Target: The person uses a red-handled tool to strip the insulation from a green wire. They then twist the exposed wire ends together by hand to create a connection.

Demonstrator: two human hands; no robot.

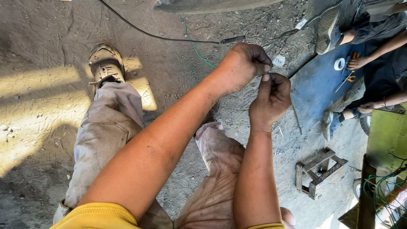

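Left hand (243, 65): closed in a loose fist, fingertips pinched together at the meeting point with the other hand; something very thin is gripped, too fine to be identified.
Right hand (271, 99): closed, thumb raised and pressed against the fingers, touching the left hand's fingertips; the same fine thing appears to be pinched.
Wire (196, 46): a thin green strand is seen on the ground, running from the top of the view toward the left wrist; whether it reaches the hands cannot be told.
Cable (169, 39): a black cable is laid across the dirt above the hands, ended by a dark sleeve (232, 40), with loose thin wires beyond it.
Ground (51, 38): dusty, scored earth, partly sunlit at the left.
Legs: grimy grey trousers (106, 131) and a worn shoe (106, 63) are seen under the forearms.
Mat (318, 85): a blue sheet is spread at the right; a white tape roll (339, 64) and an orange-handled tool (351, 77) are lying on it.
Other person: a second person's hand (356, 62) is rested on the mat beside the tape roll.
Crate (320, 171): a small wooden frame is set on the ground at the lower right; nothing is seen inside it.
Green panel (388, 135): stands at the right edge, with a tangle of green wires (381, 191) beneath it.
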